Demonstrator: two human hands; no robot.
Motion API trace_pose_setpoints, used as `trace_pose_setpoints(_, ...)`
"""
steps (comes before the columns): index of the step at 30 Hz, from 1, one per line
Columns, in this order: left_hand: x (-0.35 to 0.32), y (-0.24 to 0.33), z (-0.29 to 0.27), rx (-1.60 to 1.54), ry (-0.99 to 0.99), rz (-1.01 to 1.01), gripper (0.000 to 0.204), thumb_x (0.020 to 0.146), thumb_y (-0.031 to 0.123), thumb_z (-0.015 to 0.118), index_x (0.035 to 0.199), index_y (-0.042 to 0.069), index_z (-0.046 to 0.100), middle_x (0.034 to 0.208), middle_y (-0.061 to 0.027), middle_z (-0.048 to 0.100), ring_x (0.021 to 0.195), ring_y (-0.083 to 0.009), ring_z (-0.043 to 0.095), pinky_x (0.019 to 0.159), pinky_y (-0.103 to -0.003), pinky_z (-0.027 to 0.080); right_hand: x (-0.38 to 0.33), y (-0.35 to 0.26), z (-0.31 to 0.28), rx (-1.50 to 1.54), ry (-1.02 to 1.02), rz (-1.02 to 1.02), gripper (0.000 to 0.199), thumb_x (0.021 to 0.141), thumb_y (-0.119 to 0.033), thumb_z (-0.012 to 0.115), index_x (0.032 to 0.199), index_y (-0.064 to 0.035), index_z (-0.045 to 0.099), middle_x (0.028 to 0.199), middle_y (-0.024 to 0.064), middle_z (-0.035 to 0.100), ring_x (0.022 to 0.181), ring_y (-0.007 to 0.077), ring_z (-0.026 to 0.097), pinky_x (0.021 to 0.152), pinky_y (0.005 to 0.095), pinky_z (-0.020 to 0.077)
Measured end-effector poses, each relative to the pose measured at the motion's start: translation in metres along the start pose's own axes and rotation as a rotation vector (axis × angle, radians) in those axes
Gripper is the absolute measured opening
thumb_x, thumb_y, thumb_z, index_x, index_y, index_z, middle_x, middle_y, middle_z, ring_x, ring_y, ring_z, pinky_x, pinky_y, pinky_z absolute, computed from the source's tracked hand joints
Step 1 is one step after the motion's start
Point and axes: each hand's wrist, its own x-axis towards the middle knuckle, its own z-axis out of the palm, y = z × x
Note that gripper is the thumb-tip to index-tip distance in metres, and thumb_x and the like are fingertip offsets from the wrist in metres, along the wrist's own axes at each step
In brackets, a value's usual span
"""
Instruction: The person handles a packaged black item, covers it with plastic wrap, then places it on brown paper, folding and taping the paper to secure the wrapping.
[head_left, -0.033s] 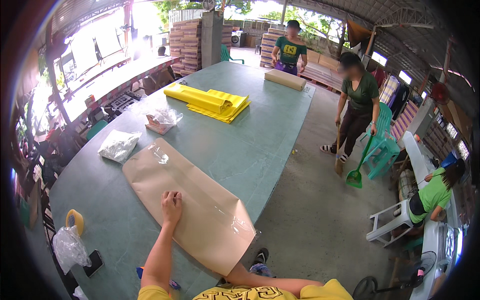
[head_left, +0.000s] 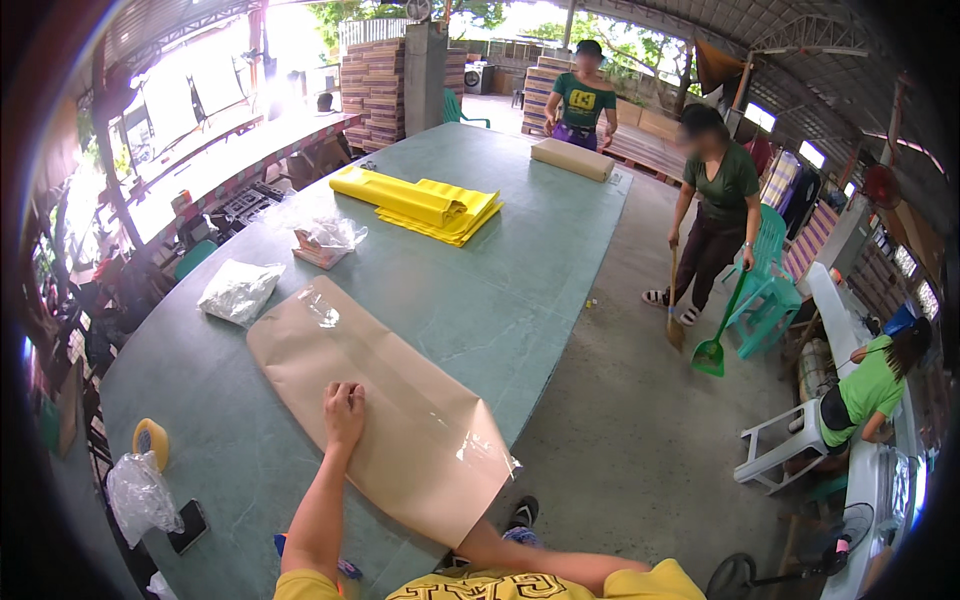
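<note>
A long sheet of brown kraft paper [head_left: 390,400], perhaps folded or a bag, lies slantwise over the near part of the green table [head_left: 520,330]. Shiny clear tape or film glints at its far end and near right corner. My left hand [head_left: 344,410] rests on its left side, fingers curled in a loose fist with nothing visible in them. From the lower right my right forearm [head_left: 560,566] reaches to the paper's near end. The right hand's fingers are hidden by the paper; whether they are under it or inside it, I cannot tell.
Left of the paper are plastic bags [head_left: 240,292], a tape roll [head_left: 150,443] and a phone [head_left: 188,527]. Yellow folded sheets [head_left: 430,208] and a brown package [head_left: 572,160] lie farther off. A person sweeps with a broom [head_left: 675,325] and green dustpan [head_left: 709,357] right of the table.
</note>
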Motion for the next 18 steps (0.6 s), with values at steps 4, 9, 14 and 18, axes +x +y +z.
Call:
trace_pose_setpoints(4,0.005,0.006,0.006,0.007,-0.026,0.031,0.015,0.084,0.015,0.056,0.086,0.002,0.064,0.087,-0.0135,0.057,0.087,-0.0294,0.053,0.078,-0.037,0.044,0.031,0.042,-0.029,-0.207,0.209,-0.058,0.03,0.08,-0.014,0.059,0.109,-0.0047,0.058,0.112,0.0176,0.056,0.104,0.0343,0.052,0.088,0.0411,0.0419)
trace_pose_setpoints(9,-0.004,-0.019,-0.004,0.088,0.016,-0.026,0.016,0.081,0.016,0.058,0.087,0.002,0.063,0.09,-0.015,0.058,0.092,-0.0317,0.054,0.083,-0.04,0.043,0.066,0.054,-0.022,-0.299,0.101,-0.047,0.029,0.079,-0.011,0.059,0.107,-0.0042,0.058,0.109,0.0177,0.057,0.102,0.0342,0.054,0.087,0.0409,0.0426)
trace_pose_setpoints(14,-0.054,0.064,-0.058,-0.046,-0.181,-0.048,0.013,0.079,0.012,0.061,0.085,0.001,0.061,0.085,-0.0154,0.06,0.079,-0.0292,0.059,0.073,-0.036,0.047,0.057,0.063,-0.036,-0.339,0.101,-0.018,0.028,0.078,-0.007,0.058,0.106,-0.0037,0.059,0.107,0.0179,0.058,0.101,0.0341,0.055,0.086,0.0407,0.0432)
trace_pose_setpoints(18,-0.153,0.106,-0.114,-0.202,-0.422,-0.224,0.015,0.079,0.009,0.063,0.09,-0.001,0.059,0.089,-0.0157,0.062,0.087,-0.0273,0.06,0.078,-0.035,0.047,0.049,0.065,-0.038,-0.302,0.051,-0.024,0.028,0.078,-0.005,0.058,0.105,-0.0034,0.059,0.105,0.0181,0.059,0.1,0.034,0.056,0.086,0.0405,0.0438)
